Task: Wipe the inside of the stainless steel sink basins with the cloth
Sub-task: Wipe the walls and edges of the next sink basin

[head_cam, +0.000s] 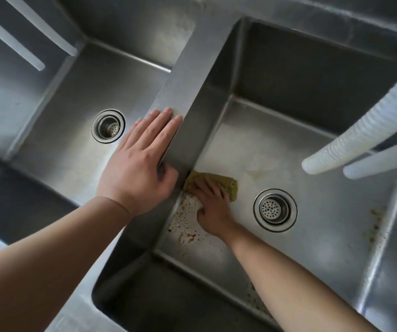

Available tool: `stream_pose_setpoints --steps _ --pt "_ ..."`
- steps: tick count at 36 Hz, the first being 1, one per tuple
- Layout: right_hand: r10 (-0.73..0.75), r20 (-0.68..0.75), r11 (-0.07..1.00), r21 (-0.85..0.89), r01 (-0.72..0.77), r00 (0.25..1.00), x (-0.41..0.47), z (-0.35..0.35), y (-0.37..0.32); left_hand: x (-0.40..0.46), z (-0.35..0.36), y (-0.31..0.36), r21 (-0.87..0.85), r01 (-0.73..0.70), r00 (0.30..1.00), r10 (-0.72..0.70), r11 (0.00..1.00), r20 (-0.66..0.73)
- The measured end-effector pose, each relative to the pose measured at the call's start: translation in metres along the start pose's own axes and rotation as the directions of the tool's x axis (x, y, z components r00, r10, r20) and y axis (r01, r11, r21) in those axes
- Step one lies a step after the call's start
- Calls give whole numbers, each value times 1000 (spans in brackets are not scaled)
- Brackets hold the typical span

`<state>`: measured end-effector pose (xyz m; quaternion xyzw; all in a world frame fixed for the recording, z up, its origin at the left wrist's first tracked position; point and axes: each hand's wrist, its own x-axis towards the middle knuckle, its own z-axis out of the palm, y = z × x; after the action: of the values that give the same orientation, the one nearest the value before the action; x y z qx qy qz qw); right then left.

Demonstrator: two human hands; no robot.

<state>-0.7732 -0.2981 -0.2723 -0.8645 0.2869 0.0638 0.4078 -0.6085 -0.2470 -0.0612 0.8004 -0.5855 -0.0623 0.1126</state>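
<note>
Left: my left hand [140, 159] spread flat on the brushed-steel divider [180, 92].
Right: my right hand [213, 207], fingers straight, pressing the crumpled olive-green cloth [227, 184] onto the stained steel basin floor [312, 238].

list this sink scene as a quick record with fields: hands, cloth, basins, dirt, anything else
left hand: rests flat on the divider between the basins
right hand: presses the cloth onto the right basin floor, beside the divider wall
cloth: olive-yellow, folded
dirt: brown stains near the right hand, more along the right edge
right drain: strainer in place
left basin: left drain with strainer, no hand inside
other: white corrugated hose hangs over the right basin
</note>
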Motion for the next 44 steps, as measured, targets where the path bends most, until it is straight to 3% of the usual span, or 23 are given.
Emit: stream_pose_setpoints --steps 7,11,14,21,30,38,44 --pt "-67 88 985 -155 80 994 -6 -20 23 0 1 -1 -10 4 1000 -4 1000 -15" --pt "112 -74 982 -142 -122 991 4 -59 53 1 2 -3 -33 -5 1000 5 999 -19" --pt "297 -210 946 -64 -316 931 17 -97 82 0 2 -5 -33 -6 1000 5 999 -15" --pt "452 -134 887 -35 -460 882 29 -121 85 1 -1 -4 -39 2 999 -1 999 33" --pt "164 64 986 -5 -164 984 -23 5 -25 0 4 -7 -47 -8 1000 8 999 7" --pt "262 -120 952 -132 -277 958 -25 21 -30 0 4 -7 -55 -6 1000 5 998 -15" --pt "195 -172 938 -254 -234 966 -17 10 -25 0 3 -6 -51 -10 1000 10 999 -5"
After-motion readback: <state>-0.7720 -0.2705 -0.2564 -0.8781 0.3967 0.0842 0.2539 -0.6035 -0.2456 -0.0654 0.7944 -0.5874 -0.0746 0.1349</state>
